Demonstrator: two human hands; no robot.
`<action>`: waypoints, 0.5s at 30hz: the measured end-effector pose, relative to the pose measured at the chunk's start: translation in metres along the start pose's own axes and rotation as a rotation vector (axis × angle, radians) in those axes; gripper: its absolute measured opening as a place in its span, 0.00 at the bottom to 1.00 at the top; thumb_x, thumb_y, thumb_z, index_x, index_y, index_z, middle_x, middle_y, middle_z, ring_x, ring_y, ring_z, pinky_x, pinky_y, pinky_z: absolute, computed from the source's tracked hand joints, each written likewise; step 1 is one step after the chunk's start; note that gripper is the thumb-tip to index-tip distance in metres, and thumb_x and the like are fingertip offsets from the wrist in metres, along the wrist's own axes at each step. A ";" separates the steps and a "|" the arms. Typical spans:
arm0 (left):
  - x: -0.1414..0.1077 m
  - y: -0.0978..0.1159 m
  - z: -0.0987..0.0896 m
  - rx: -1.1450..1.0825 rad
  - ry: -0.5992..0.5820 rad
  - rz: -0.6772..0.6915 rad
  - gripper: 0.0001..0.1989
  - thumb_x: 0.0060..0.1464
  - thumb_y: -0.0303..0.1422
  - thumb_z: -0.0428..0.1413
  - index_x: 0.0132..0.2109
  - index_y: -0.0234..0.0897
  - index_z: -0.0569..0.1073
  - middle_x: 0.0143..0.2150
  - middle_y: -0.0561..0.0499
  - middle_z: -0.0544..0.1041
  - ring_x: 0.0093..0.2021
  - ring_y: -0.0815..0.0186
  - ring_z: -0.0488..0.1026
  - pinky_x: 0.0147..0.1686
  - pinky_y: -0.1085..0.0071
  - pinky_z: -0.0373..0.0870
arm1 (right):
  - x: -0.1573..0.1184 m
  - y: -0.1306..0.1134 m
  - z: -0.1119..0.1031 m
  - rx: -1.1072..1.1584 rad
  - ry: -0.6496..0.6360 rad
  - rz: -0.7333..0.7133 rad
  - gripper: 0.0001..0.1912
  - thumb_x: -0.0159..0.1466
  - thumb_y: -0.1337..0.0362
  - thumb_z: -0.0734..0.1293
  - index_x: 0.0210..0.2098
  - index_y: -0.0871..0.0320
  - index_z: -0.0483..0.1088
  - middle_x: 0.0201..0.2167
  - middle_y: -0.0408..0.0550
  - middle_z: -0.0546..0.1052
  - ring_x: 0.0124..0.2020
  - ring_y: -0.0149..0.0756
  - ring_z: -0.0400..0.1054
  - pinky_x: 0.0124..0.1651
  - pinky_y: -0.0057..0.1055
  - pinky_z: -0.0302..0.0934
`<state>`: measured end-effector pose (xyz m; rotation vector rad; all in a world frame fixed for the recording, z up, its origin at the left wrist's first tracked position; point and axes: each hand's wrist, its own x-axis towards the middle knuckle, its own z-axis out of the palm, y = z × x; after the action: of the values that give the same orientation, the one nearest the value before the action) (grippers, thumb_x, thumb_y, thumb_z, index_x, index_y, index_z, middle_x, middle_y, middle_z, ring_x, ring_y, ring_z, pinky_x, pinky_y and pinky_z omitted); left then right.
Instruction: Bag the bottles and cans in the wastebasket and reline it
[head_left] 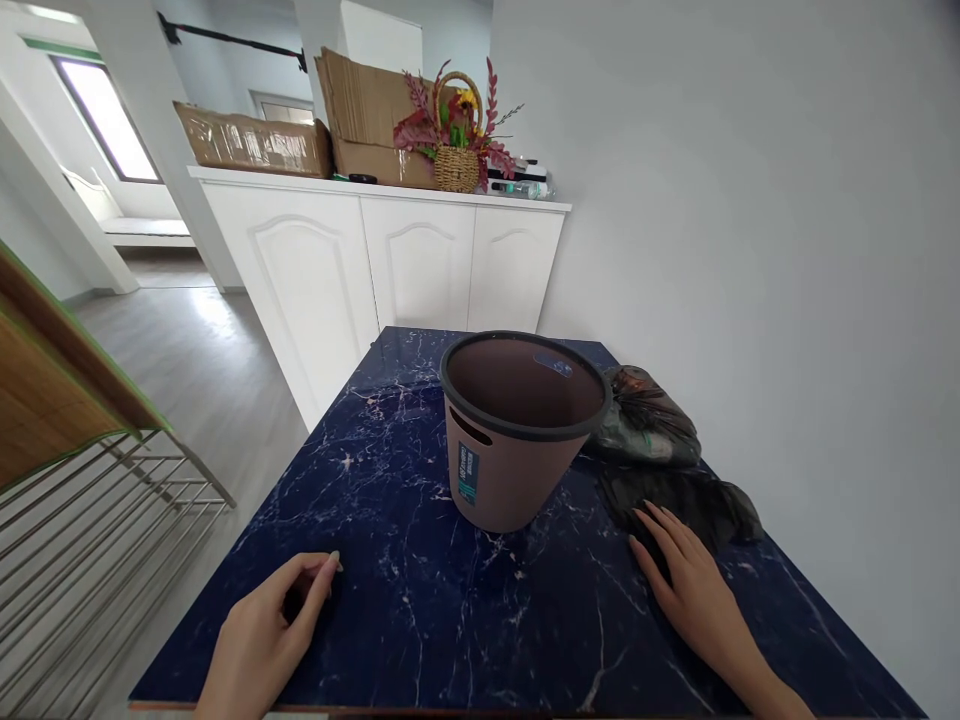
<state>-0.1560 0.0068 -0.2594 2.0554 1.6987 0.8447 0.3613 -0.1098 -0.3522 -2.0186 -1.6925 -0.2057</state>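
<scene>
The bin [514,465] stands upright near the middle of the table [420,620], a little toward the far edge, its mouth up and no liner over the rim. A label [468,474] and a handle slot show on its near side. Along the table's right edge, just beyond the bin, sits a bunched bag [649,420] with things inside; nearer, by the same edge, lies a flat black bag [716,515].

The right hand [679,575] lies palm down with its fingers straight and close together, the tips over the near left part of the black bag; it looks to be touching it, though dark on dark makes the contact hard to be sure of. The left hand [274,620] is near the table's near left corner, loosely curled, thumb and forefinger tips close together; its other fingers are hidden, so whether it holds anything cannot be told.

The step in hand seems to be reaching to the black bag. Taking it would call for the right fingers to pinch its thin edge and lift, with the left hand free to help spread it.
</scene>
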 end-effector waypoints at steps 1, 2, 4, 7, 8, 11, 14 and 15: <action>0.000 0.000 0.000 -0.001 0.009 -0.003 0.23 0.61 0.57 0.55 0.43 0.43 0.82 0.32 0.54 0.83 0.24 0.66 0.74 0.24 0.75 0.68 | 0.000 -0.001 -0.001 -0.001 0.002 0.000 0.32 0.77 0.42 0.56 0.72 0.53 0.62 0.73 0.56 0.66 0.73 0.63 0.59 0.70 0.66 0.61; -0.001 0.000 0.000 -0.004 0.015 -0.004 0.24 0.61 0.57 0.55 0.43 0.43 0.82 0.32 0.54 0.83 0.25 0.65 0.75 0.25 0.75 0.68 | 0.000 -0.002 -0.003 -0.003 0.004 0.000 0.31 0.77 0.43 0.56 0.71 0.52 0.63 0.72 0.56 0.66 0.72 0.62 0.61 0.69 0.65 0.62; -0.002 0.002 0.000 -0.012 0.022 -0.003 0.24 0.62 0.58 0.54 0.42 0.43 0.82 0.32 0.54 0.83 0.26 0.65 0.76 0.26 0.74 0.68 | 0.000 -0.004 -0.006 -0.006 0.010 -0.005 0.30 0.77 0.44 0.56 0.70 0.52 0.64 0.71 0.57 0.68 0.70 0.61 0.64 0.67 0.63 0.65; -0.003 0.005 0.000 -0.012 0.029 -0.005 0.25 0.62 0.59 0.52 0.42 0.43 0.81 0.32 0.54 0.83 0.27 0.64 0.76 0.27 0.74 0.68 | 0.002 -0.006 -0.011 -0.020 0.033 -0.030 0.28 0.77 0.46 0.56 0.68 0.53 0.66 0.67 0.59 0.71 0.66 0.60 0.68 0.64 0.60 0.67; -0.004 0.006 -0.001 -0.008 0.030 -0.003 0.25 0.63 0.59 0.52 0.42 0.44 0.81 0.33 0.54 0.83 0.27 0.64 0.76 0.28 0.73 0.69 | 0.003 -0.007 -0.013 -0.027 0.044 -0.037 0.27 0.77 0.46 0.56 0.66 0.53 0.67 0.66 0.59 0.73 0.64 0.59 0.70 0.63 0.59 0.67; -0.006 0.009 -0.001 0.019 0.033 0.007 0.25 0.63 0.58 0.52 0.43 0.44 0.81 0.34 0.54 0.84 0.29 0.63 0.77 0.29 0.73 0.69 | 0.002 -0.013 -0.019 -0.026 0.065 -0.039 0.24 0.76 0.49 0.56 0.64 0.53 0.69 0.60 0.59 0.77 0.60 0.58 0.73 0.58 0.56 0.70; -0.009 0.013 0.000 0.052 0.033 0.010 0.25 0.63 0.58 0.51 0.43 0.44 0.81 0.36 0.53 0.85 0.30 0.62 0.79 0.31 0.72 0.69 | -0.008 -0.029 -0.026 0.018 0.065 -0.025 0.21 0.75 0.54 0.57 0.61 0.51 0.71 0.56 0.56 0.80 0.57 0.56 0.76 0.56 0.53 0.71; -0.010 0.013 0.000 0.059 0.035 0.014 0.25 0.63 0.57 0.51 0.44 0.44 0.81 0.38 0.53 0.85 0.32 0.61 0.79 0.32 0.71 0.69 | -0.012 -0.038 -0.029 0.049 0.064 -0.017 0.20 0.74 0.55 0.58 0.60 0.51 0.72 0.55 0.55 0.81 0.56 0.56 0.76 0.55 0.52 0.71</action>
<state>-0.1471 -0.0063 -0.2535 2.1050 1.7497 0.8499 0.3283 -0.1301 -0.3219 -1.9420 -1.6599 -0.2307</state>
